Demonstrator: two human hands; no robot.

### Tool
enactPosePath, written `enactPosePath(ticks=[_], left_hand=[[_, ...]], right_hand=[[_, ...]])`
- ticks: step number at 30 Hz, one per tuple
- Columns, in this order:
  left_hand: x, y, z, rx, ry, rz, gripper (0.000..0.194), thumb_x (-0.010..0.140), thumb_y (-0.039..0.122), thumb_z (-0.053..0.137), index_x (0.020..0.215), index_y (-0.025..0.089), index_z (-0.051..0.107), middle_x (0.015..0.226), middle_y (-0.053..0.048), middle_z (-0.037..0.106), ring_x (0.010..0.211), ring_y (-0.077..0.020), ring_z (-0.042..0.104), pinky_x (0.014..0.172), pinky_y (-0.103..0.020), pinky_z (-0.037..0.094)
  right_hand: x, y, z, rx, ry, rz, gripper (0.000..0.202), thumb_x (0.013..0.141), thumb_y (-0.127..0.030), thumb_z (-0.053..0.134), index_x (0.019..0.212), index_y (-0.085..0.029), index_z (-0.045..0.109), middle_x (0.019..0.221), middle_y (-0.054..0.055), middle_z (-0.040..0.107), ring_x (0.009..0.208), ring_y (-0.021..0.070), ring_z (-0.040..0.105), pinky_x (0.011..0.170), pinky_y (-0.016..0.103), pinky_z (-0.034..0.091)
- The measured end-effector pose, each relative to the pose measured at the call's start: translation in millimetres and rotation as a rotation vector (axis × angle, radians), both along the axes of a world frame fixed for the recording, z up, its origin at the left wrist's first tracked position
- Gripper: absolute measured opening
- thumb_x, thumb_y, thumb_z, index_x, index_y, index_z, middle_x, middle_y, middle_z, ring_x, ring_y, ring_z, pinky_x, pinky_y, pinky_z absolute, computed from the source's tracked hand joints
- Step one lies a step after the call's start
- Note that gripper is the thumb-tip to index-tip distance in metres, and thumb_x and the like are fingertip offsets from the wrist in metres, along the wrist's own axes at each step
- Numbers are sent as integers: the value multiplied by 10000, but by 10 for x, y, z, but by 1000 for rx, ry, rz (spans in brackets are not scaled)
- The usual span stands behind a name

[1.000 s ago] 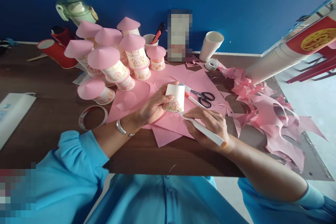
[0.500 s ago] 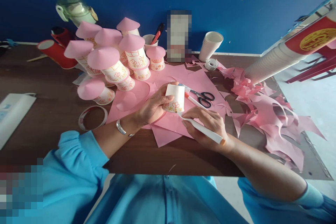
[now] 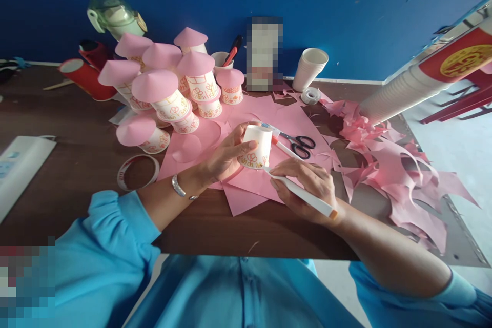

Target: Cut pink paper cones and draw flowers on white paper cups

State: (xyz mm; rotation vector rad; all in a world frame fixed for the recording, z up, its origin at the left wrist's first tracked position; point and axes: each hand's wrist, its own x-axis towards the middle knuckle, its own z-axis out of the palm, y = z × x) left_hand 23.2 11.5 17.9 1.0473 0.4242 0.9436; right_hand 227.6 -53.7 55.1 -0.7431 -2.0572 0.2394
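My left hand [image 3: 228, 152] is closed around a white paper cup [image 3: 258, 139], held upside down, with red flowers and yellow-green grass drawn near its rim. In my right hand [image 3: 307, 187] is a white marker [image 3: 303, 193] with an orange end, its tip at the cup's lower edge. A red-tipped white marker [image 3: 284, 147] and black-handled scissors [image 3: 301, 146] lie just behind, on pink paper [image 3: 246, 197]. Several drawn-on cups with pink cone roofs [image 3: 155, 86] stand to the left, some stacked.
A tape roll [image 3: 137, 172] lies left of my forearm. Pink paper scraps [image 3: 400, 164] cover the right side, beside a long stack of cups [image 3: 400, 89]. At the back are more white cups [image 3: 309, 68], a small tape roll [image 3: 310, 95] and a green-lidded bottle [image 3: 117, 19].
The marker tip has shifted slightly right along the cup's rim, and the cup is turned a little in my left hand. More grass strokes show on it.
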Motion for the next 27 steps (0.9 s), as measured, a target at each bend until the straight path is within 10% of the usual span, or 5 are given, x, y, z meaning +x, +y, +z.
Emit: enactPosePath(ticks=[7, 27], left_hand=[[4, 2, 35, -85, -60, -33, 357, 989, 391, 644, 1275, 180, 685, 1246, -143, 731, 1009, -248, 701, 817, -352, 570], [28, 13, 54, -183, -76, -25, 424, 955, 468, 667, 1214, 137, 728, 1220, -161, 768, 1166, -321, 704, 938, -396, 547]], right_hand=[[22, -5, 2, 6, 3, -14, 222, 941, -70, 648, 1095, -228, 631, 842, 14, 768, 728, 164, 770, 630, 267, 620], [9, 24, -61, 17, 11, -5, 149, 977, -102, 650, 1075, -212, 625, 829, 11, 757, 736, 155, 761, 623, 260, 609]])
